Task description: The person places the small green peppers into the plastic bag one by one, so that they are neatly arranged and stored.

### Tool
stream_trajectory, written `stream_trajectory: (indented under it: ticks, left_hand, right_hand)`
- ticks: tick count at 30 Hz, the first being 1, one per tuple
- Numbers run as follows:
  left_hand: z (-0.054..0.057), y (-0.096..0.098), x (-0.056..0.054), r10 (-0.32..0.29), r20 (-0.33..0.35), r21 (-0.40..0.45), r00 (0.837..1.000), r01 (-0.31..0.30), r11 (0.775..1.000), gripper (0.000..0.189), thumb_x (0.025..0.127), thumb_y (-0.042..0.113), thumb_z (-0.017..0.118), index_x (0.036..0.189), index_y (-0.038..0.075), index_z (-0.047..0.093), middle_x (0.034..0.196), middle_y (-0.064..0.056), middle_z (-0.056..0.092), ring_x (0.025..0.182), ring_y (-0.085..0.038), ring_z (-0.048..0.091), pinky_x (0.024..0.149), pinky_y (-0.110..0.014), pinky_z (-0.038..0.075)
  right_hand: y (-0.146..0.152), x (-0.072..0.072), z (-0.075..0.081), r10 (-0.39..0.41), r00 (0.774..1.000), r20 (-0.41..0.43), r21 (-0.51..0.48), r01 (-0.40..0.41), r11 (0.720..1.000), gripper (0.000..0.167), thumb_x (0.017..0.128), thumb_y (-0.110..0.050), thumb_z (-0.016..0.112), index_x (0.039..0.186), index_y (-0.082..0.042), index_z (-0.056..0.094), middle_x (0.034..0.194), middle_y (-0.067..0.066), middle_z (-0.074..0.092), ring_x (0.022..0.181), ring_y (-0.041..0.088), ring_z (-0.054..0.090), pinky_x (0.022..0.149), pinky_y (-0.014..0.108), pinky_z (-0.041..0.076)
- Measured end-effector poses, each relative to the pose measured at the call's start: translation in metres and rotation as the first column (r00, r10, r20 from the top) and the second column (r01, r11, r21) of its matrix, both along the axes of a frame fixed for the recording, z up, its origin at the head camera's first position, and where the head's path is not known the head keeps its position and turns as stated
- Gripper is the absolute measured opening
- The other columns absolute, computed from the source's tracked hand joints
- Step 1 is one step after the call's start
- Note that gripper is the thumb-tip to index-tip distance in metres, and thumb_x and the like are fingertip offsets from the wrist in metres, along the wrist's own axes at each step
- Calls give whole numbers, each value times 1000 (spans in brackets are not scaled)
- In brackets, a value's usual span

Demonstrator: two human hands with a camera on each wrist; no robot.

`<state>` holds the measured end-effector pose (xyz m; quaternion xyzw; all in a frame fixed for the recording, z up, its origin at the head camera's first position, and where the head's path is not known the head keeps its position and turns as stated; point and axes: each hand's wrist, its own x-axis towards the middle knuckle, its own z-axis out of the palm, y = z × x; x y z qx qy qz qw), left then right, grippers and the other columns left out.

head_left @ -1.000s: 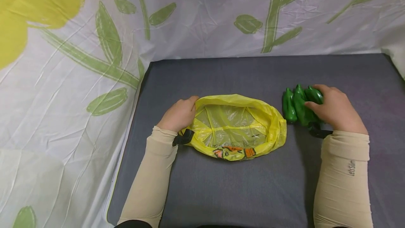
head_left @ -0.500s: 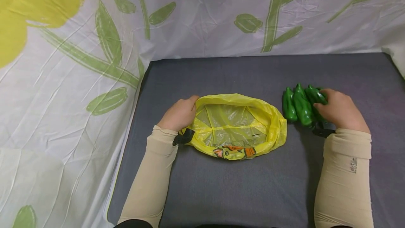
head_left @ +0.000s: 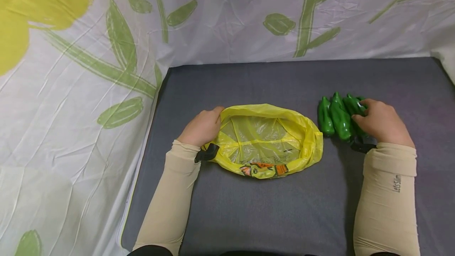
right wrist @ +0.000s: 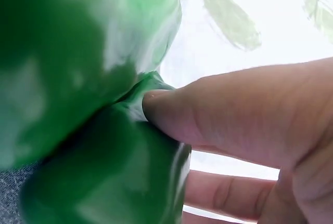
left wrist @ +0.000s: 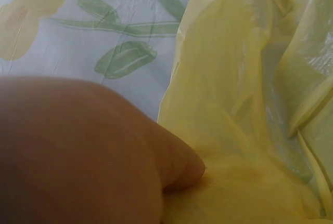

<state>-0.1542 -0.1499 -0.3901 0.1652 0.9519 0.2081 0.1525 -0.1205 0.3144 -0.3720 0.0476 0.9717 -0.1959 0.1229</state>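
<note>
A yellow plastic bag point(head_left: 266, 110) lies in the middle of the table with its mouth spread wide, its printed side towards me. My left hand point(head_left: 201, 128) grips the bag's left rim; the left wrist view has the thumb point(left wrist: 179, 164) on the yellow plastic point(left wrist: 223, 78). Beyond the bag's right end, several glossy green peppers lie side by side, among them a left one point(head_left: 326, 117) and a middle one point(head_left: 340, 119). At the right of this row, my right hand point(head_left: 384, 123) holds a green pepper point(right wrist: 114, 167) between thumb and fingers, partly hidden by the hand.
Dark grey cloth covers the table point(head_left: 266, 216). A white sheet point(head_left: 227, 31) with printed yellow flowers and green leaves hangs behind the table and along its left side. Black straps point(head_left: 207, 153) sit at both wrists.
My right hand has shifted slightly right along the pepper row, from the third pepper to one farther right, uncovering more of the third. The left hand and bag stay in place.
</note>
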Motion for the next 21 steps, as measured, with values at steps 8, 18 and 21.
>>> stream_trajectory:
  ticks: [8,18,21]
  left_hand:
    - [-2,-1,-1,-2,15,4,1000,2,1000,46,113,14,33,156,4,47,81,-8,66,58,-18,56,63,-36,50]
    - [0,0,-1,5,14,5,1000,-5,1000,46,113,13,32,155,3,47,82,-9,64,58,-18,53,58,-35,46]
    - [0,0,-1,8,13,6,1000,-8,1000,45,113,13,33,155,4,47,80,-9,64,57,-17,52,57,-34,45]
  right_hand:
    - [-1,0,3,-15,1000,-22,-2,15,1000,59,104,-22,54,147,16,41,111,37,59,98,52,57,79,66,46]
    - [-15,7,20,-78,996,-46,14,79,997,62,105,-24,53,153,13,38,131,43,49,115,62,51,83,73,44]
    - [-22,8,24,-95,994,-52,18,96,995,64,105,-24,53,155,12,36,133,44,48,114,62,51,83,73,44]
